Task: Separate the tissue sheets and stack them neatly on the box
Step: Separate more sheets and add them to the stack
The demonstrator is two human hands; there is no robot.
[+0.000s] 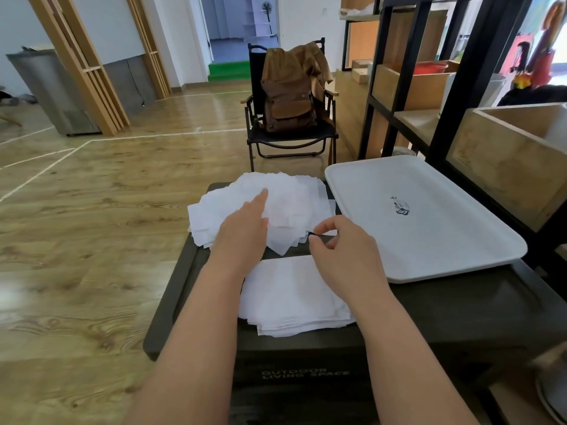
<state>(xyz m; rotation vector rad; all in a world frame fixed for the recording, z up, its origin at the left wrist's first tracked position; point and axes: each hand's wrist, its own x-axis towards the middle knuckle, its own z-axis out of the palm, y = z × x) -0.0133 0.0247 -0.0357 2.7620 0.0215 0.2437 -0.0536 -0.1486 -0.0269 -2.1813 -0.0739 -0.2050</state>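
Note:
A dark box stands in front of me with white tissue sheets on its lid. A loose, fanned pile of sheets covers the far half. A squarer stack of sheets lies on the near half. My left hand rests flat on the loose pile, fingers stretched forward. My right hand is at the pile's near right edge, thumb and forefinger pinched on the corner of a sheet.
A white tray lies on the box's right side, partly overhanging. Black shelving with wooden crates stands close on the right. A folding chair with a brown backpack is behind the box. Wooden floor spreads to the left.

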